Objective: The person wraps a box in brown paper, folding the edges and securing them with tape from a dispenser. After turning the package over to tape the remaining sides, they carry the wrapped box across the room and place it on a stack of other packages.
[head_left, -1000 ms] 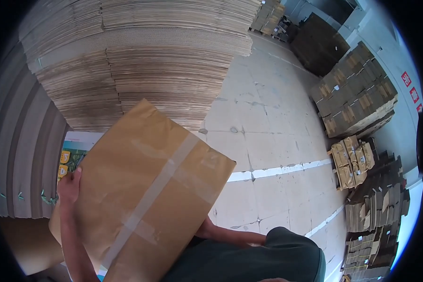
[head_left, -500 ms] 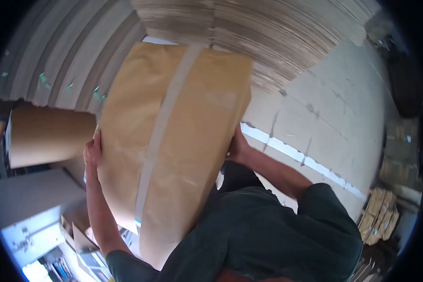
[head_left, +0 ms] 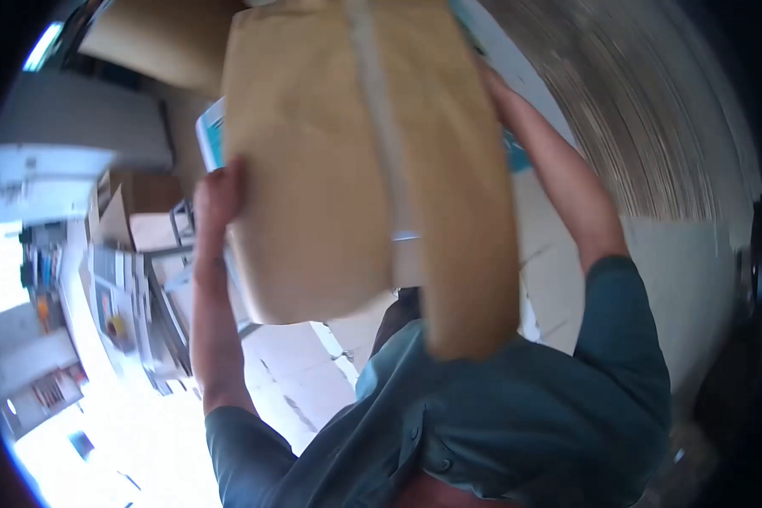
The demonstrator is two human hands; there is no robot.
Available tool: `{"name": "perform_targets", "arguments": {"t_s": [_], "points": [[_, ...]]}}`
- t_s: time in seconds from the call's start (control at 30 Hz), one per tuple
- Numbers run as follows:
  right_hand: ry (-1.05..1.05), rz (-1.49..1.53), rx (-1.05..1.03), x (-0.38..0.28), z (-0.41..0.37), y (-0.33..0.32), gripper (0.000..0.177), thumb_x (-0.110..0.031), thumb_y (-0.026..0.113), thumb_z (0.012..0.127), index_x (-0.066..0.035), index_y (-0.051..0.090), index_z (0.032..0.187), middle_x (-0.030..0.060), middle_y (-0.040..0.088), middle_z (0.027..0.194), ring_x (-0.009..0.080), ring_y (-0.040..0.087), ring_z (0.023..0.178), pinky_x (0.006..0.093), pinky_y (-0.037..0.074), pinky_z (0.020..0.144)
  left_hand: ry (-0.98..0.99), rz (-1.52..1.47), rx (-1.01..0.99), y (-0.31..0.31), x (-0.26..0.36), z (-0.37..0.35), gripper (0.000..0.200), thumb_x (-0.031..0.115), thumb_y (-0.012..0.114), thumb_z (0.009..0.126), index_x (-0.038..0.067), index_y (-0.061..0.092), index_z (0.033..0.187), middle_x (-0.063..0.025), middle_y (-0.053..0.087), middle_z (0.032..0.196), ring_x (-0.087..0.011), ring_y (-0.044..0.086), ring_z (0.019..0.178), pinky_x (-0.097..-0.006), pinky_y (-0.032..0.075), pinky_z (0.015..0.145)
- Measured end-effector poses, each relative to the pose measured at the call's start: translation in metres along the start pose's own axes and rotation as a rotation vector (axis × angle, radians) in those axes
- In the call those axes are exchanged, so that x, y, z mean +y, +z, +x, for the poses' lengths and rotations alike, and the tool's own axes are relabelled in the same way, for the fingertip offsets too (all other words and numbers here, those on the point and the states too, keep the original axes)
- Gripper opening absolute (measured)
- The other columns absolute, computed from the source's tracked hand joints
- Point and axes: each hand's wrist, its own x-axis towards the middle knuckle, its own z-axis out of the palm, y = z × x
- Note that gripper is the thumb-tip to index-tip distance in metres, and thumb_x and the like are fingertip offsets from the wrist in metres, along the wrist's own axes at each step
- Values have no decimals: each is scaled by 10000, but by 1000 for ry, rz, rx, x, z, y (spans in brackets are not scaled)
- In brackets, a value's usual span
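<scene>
A large brown paper-wrapped package (head_left: 313,169) with a pale tape strip down its length is held up in front of my body. My left hand (head_left: 220,196) grips its left edge, with the fingers partly behind it. At the upper right edge, my right hand (head_left: 495,89) holds the package, its fingers mostly hidden. The lower end of the wrapping hangs in two parts with a gap between them. Behind the package, white and teal material (head_left: 212,135) shows at the left.
Stacked flat cardboard (head_left: 626,110) stands at the right. A brown roll (head_left: 161,38) is at the upper left, above a grey-topped white cabinet (head_left: 68,118). An open carton (head_left: 148,195) and a metal-framed machine (head_left: 161,296) stand at the left.
The view has swung right, so the cardboard stack now lies at the right. The package has come up higher in view and more upright, still between both hands.
</scene>
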Motion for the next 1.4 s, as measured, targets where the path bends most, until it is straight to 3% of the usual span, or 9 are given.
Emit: {"name": "perform_targets", "arguments": {"t_s": [0.13,0.27,0.43,0.53,0.77,1.03,1.17,1.3,1.4], "points": [[-106,-294,41,10,-46,45,657,-526,400,976,-47,395,1425,78,485,1391,184,473,1245,352,367,1053,27,-566,-117,35,-27,-67,690,616,435,918,-5,654,1124,-193,700,907,-299,672,943,-368,504,789],[85,-312,-91,74,-80,101,648,-514,413,974,-47,399,1423,86,487,1387,189,474,1244,353,368,1052,-130,-1228,-203,136,-94,-81,774,636,465,906,7,459,1357,-170,588,1269,-253,587,1136,-347,460,918],[163,-329,-144,90,-112,112,637,-500,429,971,-48,403,1420,96,490,1382,195,475,1243,354,369,1051,591,-1069,123,212,-84,-107,607,461,394,1002,18,372,1416,-173,533,1335,-266,531,1217,-354,442,979],[198,-306,-85,92,-152,85,631,-491,439,969,-48,406,1418,102,492,1379,199,476,1242,355,369,1050,823,-2079,-559,198,-58,-110,519,312,451,1006,-3,367,1410,-159,549,1312,-252,561,1184,-332,488,943],[177,-218,-26,70,-192,25,617,-470,461,965,-49,412,1414,116,497,1372,207,478,1241,356,371,1049,798,-1503,-247,227,-59,-103,553,249,554,954,-19,368,1401,-152,562,1281,-232,606,1107,-295,537,860],[152,-107,-15,48,-218,-31,601,-446,486,961,-51,419,1409,131,502,1364,217,481,1239,357,372,1047,719,-1709,-394,228,-50,-129,662,278,665,869,-42,392,1380,-182,569,1240,-227,616,1066,-306,532,856],[54,-22,34,26,-231,-65,594,-434,499,959,-51,423,1406,139,504,1360,221,482,1238,358,373,1046,2,-1086,281,131,-32,-134,640,367,678,866,-37,472,1317,-181,557,1272,-243,572,1121,-348,445,962],[2,-493,233,34,-254,-58,656,-463,560,914,-78,409,1423,112,519,1352,207,496,1222,351,396,1013,654,-583,571,46,88,-174,622,461,723,792,53,568,1235,-168,576,1228,-309,535,1174,-399,413,1011],[-103,-800,300,63,-243,-48,650,-440,627,864,-89,457,1384,118,586,1257,217,561,1141,356,442,941,993,-198,447,75,187,-187,770,410,804,696,107,490,1330,-153,511,1322,-381,439,1259,-491,366,1042]]}}
